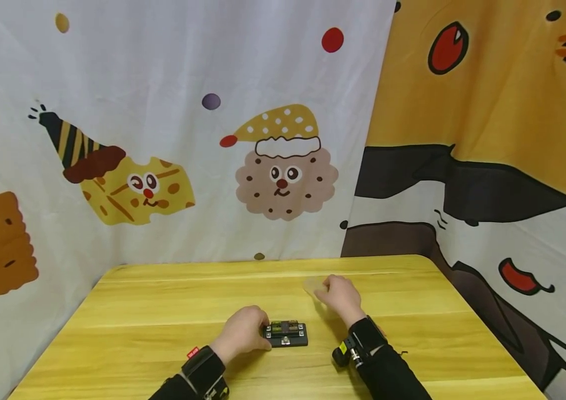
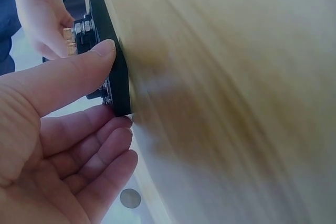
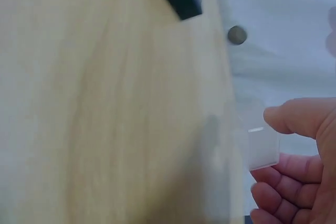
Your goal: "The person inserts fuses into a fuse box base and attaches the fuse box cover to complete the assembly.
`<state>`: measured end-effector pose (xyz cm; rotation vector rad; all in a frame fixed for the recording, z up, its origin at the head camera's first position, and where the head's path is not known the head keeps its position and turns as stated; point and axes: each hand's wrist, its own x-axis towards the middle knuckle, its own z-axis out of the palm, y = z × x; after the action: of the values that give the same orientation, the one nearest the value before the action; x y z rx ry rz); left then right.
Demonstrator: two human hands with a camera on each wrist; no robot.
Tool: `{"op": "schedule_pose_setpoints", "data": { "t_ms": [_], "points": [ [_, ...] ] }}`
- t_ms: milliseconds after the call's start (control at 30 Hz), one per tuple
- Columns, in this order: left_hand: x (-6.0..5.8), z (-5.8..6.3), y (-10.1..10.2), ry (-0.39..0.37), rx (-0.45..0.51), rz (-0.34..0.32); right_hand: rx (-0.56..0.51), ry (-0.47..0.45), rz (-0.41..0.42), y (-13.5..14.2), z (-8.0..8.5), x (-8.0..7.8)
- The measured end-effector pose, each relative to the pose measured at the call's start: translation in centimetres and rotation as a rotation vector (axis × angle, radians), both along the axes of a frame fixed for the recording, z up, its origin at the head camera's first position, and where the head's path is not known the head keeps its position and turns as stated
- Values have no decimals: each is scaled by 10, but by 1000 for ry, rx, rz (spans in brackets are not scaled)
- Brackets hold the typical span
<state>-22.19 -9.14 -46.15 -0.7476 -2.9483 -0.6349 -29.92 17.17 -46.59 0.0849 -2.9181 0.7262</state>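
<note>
My left hand [image 1: 244, 334] grips the left end of a small black electrical block [image 1: 289, 341] low over the table. Metal screw terminals line its top, around a raised middle part. In the left wrist view the thumb [image 2: 86, 69] presses the flat black base [image 2: 111, 51], with the fingers curled at its lower end. Farther back and to the right, my right hand [image 1: 342, 299] pinches a thin clear plastic piece [image 1: 314, 285] above the table. The right wrist view shows this piece as a see-through cover [image 3: 264, 148] with straight edges, between thumb and fingers.
Both hands work over a wooden table [image 1: 153, 311] with a light grain. Behind it hangs a white curtain [image 1: 163, 66] with cartoon prints, and an orange, black and white one [image 1: 462, 122] covers the right side. Straps with small devices [image 1: 357, 344] sit on both wrists.
</note>
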Motion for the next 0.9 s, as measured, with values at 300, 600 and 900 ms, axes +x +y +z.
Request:
{"op": "schedule_pose_setpoints", "data": {
  "t_ms": [300, 600, 900],
  "points": [
    [-1, 1, -3, -16, 16, 6, -192, 26, 152, 1, 5, 20],
    [-1, -3, -4, -1, 20, -12, -251, 87, 476, -1, 1, 34],
    [-1, -2, -1, 26, 17, -12, -175, 149, 630, -11, -1, 47]
  ]
}}
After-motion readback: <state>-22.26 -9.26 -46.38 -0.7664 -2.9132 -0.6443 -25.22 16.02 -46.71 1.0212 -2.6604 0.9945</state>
